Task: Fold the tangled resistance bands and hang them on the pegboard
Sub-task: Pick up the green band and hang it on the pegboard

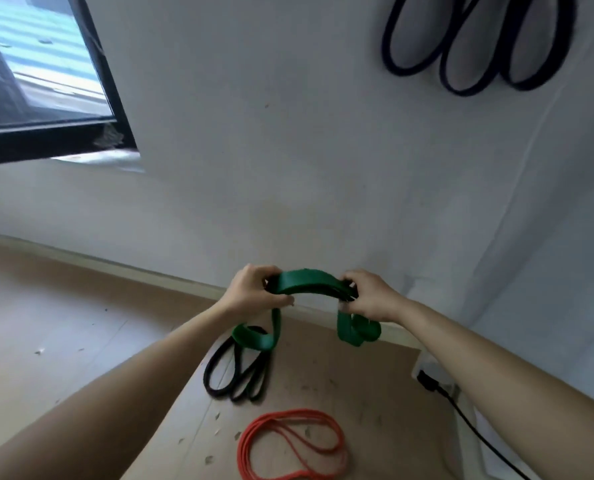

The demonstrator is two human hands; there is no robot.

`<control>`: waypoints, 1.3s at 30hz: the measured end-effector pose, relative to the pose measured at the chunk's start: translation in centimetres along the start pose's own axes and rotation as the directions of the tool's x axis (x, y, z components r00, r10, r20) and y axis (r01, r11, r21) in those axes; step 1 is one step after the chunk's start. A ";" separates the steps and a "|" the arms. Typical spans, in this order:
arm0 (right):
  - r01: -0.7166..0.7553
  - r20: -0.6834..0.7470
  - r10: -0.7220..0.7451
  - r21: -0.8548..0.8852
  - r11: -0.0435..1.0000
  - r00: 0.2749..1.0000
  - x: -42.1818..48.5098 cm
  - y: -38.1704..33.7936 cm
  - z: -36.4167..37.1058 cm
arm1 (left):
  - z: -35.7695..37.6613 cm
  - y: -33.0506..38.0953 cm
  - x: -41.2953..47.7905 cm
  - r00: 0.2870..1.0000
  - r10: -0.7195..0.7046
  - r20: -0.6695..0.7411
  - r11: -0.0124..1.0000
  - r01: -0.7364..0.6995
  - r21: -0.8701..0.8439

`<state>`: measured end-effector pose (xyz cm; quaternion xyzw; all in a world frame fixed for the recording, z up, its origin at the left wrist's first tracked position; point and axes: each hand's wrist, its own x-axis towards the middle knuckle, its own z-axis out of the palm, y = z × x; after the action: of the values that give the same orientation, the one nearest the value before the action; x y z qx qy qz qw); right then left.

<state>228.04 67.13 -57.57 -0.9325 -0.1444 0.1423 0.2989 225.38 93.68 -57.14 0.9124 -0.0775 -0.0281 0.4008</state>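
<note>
A wide green resistance band (306,280) arches between my two hands above the floor. My left hand (254,292) grips its left end and my right hand (368,296) grips its right end. Loops of the band hang down below each hand. A black band (235,375) lies coiled on the floor under my left hand. Nearer to me lies a red band (288,445) in loose loops. High on the wall at the upper right hangs a dark band (475,46) in three loops; what holds it is out of view.
A white wall (288,150) stands straight ahead, meeting the wooden floor (63,323) at a skirting board. A dark-framed window (46,81) is at the upper left. A black plug and cable (461,410) run along the floor at the right.
</note>
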 end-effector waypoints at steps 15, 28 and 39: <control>0.212 -0.082 -0.196 0.451 0.867 0.977 -9.3 -11.7 -9.4 | -11.3 15.2 -4.7 0.975 0.222 -0.002 0.911 -0.208 -0.356; 0.199 -0.097 -0.174 0.433 0.879 0.980 -11.7 -12.7 -11.8 | -16.9 18.0 -5.7 0.966 0.259 0.029 0.919 -0.236 -0.317; 0.193 -0.101 -0.164 0.552 0.811 0.981 -11.4 -12.8 -11.3 | -17.9 19.0 -6.1 0.964 0.267 -0.011 0.879 -0.249 -0.406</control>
<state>219.18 67.19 -39.07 -0.7896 -0.1761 0.1268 0.5739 219.14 95.02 -31.13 0.7905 -0.1999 -0.0105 0.5789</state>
